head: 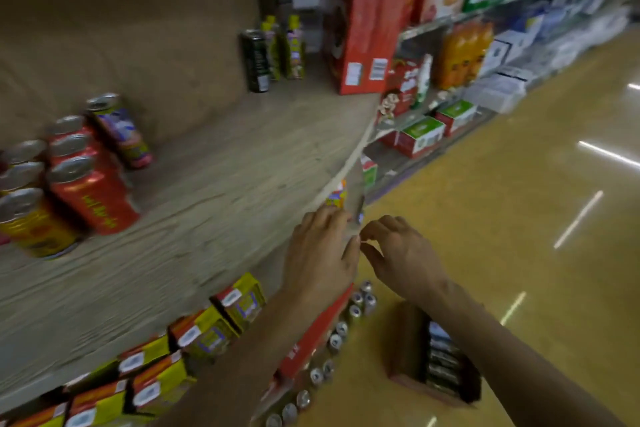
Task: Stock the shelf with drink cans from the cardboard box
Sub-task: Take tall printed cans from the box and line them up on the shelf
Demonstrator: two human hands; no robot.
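Two hands meet at the front edge of the wooden shelf (pixel 225 184), thumbs almost touching. The left hand (pixel 320 253) reaches up with its fingers (pixel 329 215) bent against a colourful can (pixel 336 196) that sits right at the shelf's lip; motion blur hides whether they actually grip it. The right hand (pixel 403 255) hovers just beside it, fingers loosely curled and thumb close to the forefinger, and I cannot tell whether anything is pinched between them. Below the right forearm, the cardboard box (pixel 403 340) stands on the yellow floor (pixel 502 218), with dark cans (pixel 443 360) packed inside. Far left on the shelf stand red cans (pixel 90 191), a yellow can (pixel 34 222) and a purple-labelled can (pixel 121 128). Towards the back are a dark green can (pixel 256 61), two yellow-capped bottles (pixel 287 45) and a tall red carton (pixel 367 28). Silver can tops (pixel 334 340) line the level beneath.
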